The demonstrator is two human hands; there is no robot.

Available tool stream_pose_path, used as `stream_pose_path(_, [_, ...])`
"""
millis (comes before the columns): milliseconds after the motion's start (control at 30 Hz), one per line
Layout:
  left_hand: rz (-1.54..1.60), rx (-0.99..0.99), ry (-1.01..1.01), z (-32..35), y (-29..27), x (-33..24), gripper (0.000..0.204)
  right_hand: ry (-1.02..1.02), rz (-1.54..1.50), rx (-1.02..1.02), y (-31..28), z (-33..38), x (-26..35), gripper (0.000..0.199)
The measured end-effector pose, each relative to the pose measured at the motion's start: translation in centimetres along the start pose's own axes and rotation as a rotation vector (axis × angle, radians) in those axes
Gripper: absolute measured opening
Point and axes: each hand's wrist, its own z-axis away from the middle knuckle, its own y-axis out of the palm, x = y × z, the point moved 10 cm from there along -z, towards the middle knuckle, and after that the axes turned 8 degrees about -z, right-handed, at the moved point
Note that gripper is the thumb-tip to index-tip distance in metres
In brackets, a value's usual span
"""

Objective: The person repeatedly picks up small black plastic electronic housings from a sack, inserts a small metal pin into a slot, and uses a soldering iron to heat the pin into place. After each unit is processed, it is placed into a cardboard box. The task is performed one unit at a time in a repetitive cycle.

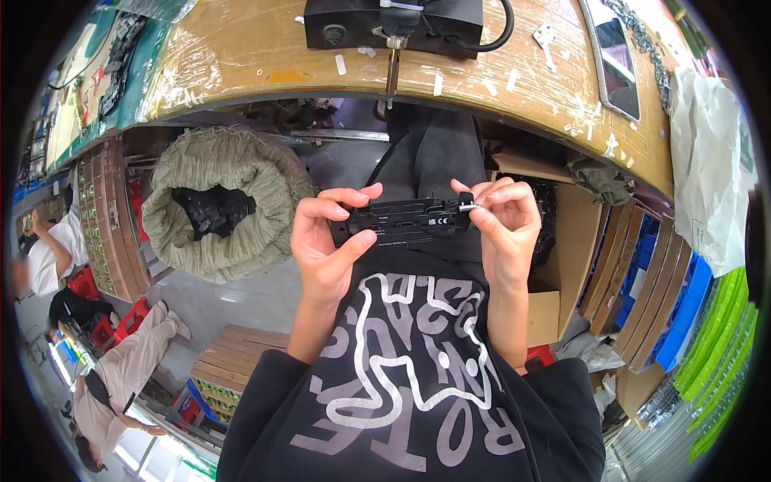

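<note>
Held level between both hands below the counter (498,100) edge, the long black plastic part (401,221) is gripped by the left hand (325,241) while the right hand (506,221) pinches a small metal clip (468,206) at its end, apparently a fitting step that calls for steady pressing.

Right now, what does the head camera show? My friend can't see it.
Two hands, left hand and right hand, hold a long black plastic part by its ends. A woven sack of black parts sits at left, with a wooden bench above.

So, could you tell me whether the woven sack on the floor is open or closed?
Open. The woven sack has its rim rolled down, and black parts show inside its mouth.
</note>
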Motion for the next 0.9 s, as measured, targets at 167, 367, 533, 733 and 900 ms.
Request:
stream_pose_path(167, [-0.014,0.023,0.030,0.3,0.1,-0.3,0.037,-0.016,0.045,0.015,0.1,-0.1,0.2,0.019])
stream_pose_path(367, [-0.029,0.042,0.060,0.4,0.2,-0.4,0.038,-0.024,0.106,-0.013,0.0,-0.1,0.0,0.018])
stream_pose_path(533, [0.004,0.030,0.078,0.4,-0.2,-0.4,0.032,0.016,0.090,0.039,0.1,-0.3,-0.5,0.016])
stream_pose_path(733, [0.007,0.043,0.101,0.2,-0.4,-0.5,0.029,0.120,0.216,0.024,0.5,-0.4,-1.0,0.012])
stream_pose_path(900, [-0.071,0.089,0.135,-0.1,0.2,-1.1,0.030,0.181,0.441,0.061,0.6,-0.6,-1.2,0.012])
